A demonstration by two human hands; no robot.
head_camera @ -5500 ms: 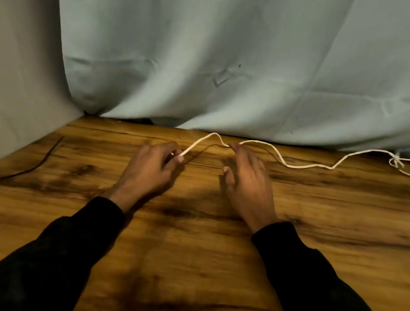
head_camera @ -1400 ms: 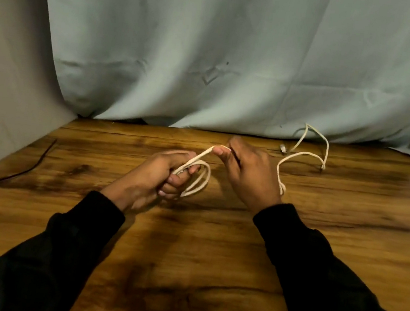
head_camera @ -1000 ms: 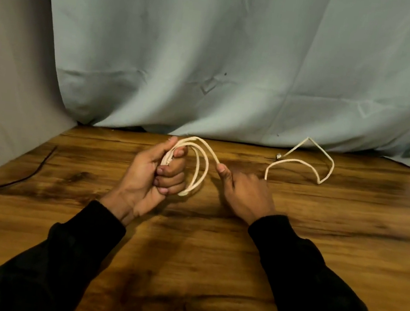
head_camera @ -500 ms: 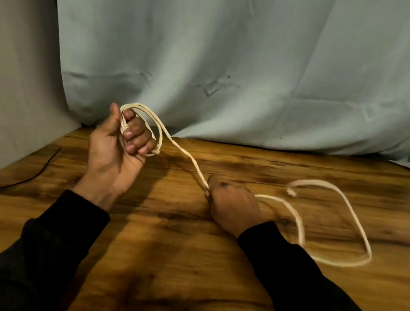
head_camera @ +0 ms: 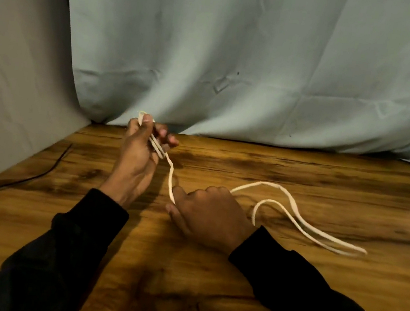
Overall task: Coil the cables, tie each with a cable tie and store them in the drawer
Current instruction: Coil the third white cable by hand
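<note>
A white cable point(head_camera: 293, 210) runs across the wooden table point(head_camera: 313, 276). My left hand point(head_camera: 137, 161) is raised a little above the table near the back and grips a few coiled loops of the cable between thumb and fingers. From those loops the cable drops down to my right hand point(head_camera: 209, 214), which rests low on the table with its fingers curled round the strand. Past my right hand the free length lies in a long narrow loop stretching to the right. No cable tie or drawer is in view.
A thin black cable point(head_camera: 37, 176) lies along the table's left side by the grey wall point(head_camera: 12, 75). A pale blue-grey cloth point(head_camera: 239, 54) hangs behind the table's far edge.
My left hand has come down and right with the coil. My right hand has slid along the cable toward me, and the loose loop on the right has narrowed and shifted.
</note>
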